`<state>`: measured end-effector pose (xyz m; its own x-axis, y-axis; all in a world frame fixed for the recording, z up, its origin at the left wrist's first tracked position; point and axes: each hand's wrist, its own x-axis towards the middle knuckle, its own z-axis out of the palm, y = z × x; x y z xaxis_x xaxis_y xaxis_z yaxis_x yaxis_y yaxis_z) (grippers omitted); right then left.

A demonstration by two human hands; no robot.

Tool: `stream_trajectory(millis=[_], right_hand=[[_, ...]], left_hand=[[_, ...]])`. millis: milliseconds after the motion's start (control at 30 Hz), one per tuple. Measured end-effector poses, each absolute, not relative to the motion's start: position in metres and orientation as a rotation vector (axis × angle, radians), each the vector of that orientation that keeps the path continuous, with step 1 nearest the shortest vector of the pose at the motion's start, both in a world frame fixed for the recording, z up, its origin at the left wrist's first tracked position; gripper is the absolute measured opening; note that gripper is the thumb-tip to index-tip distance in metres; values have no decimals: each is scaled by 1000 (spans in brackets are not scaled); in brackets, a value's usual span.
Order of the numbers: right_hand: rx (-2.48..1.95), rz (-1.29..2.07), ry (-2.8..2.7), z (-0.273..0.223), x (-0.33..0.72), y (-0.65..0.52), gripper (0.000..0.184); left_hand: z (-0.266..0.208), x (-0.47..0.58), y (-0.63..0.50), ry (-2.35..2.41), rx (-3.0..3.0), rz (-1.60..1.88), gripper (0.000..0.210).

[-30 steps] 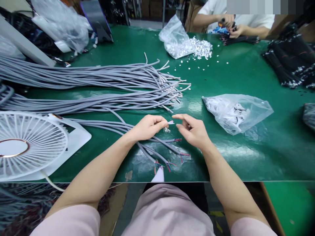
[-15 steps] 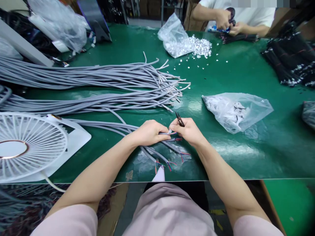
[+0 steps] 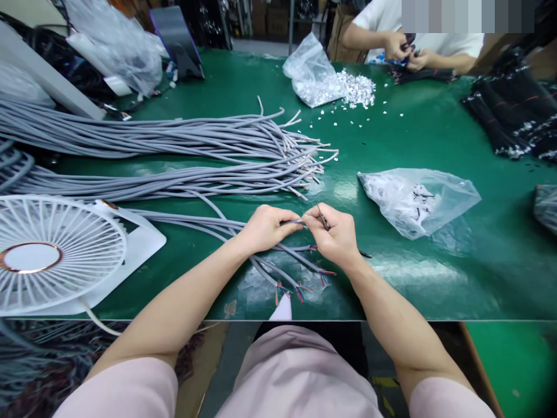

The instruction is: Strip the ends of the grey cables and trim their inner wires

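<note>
My left hand [image 3: 266, 228] is closed, pinching a grey cable [image 3: 290, 221] near its end between thumb and fingers. My right hand [image 3: 334, 233] touches the tip of that cable with thumb and forefinger. It also grips dark tweezers [image 3: 324, 219], whose other end sticks out past the palm. What the right fingertips pinch at the cable tip is too small to make out. Below both hands lie several grey cables [image 3: 275, 271] with stripped ends and red, blue and green wires [image 3: 300, 292] fanned out.
Two thick bundles of grey cable [image 3: 183, 136] stretch along the left. A white fan [image 3: 30, 258] stands at the near left. Plastic bags [image 3: 418, 200] hold white scraps and shiny bits [image 3: 359, 88]. Across the table, a person's hands [image 3: 411, 52] work by black cable bundles [image 3: 509, 110].
Both hands have risen slightly from the table with the cable. My right hand has turned, so the tweezers' rear end now shows beyond the palm. The white piece between the fingers is no longer visible.
</note>
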<state>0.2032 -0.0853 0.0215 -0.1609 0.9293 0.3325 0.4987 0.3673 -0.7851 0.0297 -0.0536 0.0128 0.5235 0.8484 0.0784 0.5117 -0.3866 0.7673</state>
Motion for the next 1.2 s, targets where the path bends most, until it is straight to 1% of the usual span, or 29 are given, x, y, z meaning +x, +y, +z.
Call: stream_trajectory(millis=[133,233,333,400,500,567,667,733,833,1000,1200], right_hand=[[-1218,599,-1839,22,205,-83,17],[-1082,510,-2041,17,205,-86,13],[-988,444,-2191,14,206,-90,13],[-1032,510,-2114,16,210,-89,14],[-1224,681,-1745,19,218,-82,25],[-1311,807,-1552,19,222,-76,27],[-1320,1039,-1509,16,223,-70,26],[-1288,1163,-1499,14,221,-69,30],[-1247,1286,-1473,13,216,-71,36],[-1288,1375,-1458,13,212,-73,27],[-1297,1328,-1463,11,214,-71,18]], left_hand=[[12,31,-55,1096,2082,551,26],[8,30,-52,1098,1943,605,25],[5,29,-50,1101,1859,651,24],[4,30,-50,1125,1827,656,26],[6,31,-50,1157,1776,664,29],[8,31,-51,1162,1750,673,30],[9,31,-52,1174,1750,671,38],[10,31,-52,1185,1781,669,44],[11,31,-54,1180,1850,653,48],[13,30,-55,1169,1917,638,46],[13,30,-55,1125,1929,599,34]])
